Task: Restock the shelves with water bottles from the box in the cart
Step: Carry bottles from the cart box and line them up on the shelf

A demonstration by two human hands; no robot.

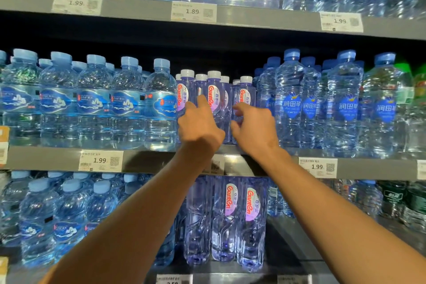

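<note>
Several slim purple-tinted Ganten water bottles [215, 97] with white caps stand in a narrow block on the middle shelf [147, 160]. My left hand [199, 125] reaches in among them, its straight fingers touching the front bottles at label height. Just to its right, my right hand [253, 125] has its fingers curled round the rightmost bottle [245, 95]. Both forearms stretch up from the bottom of the view. The box and the cart are out of sight.
Wider blue-capped bottles [92, 104] fill the middle shelf on the left, tall blue-labelled ones [343, 108] on the right. Taller Ganten bottles [230, 219] stand on the shelf below. The top shelf [265, 15] holds more bottles. Price tags [100, 161] line the shelf edges.
</note>
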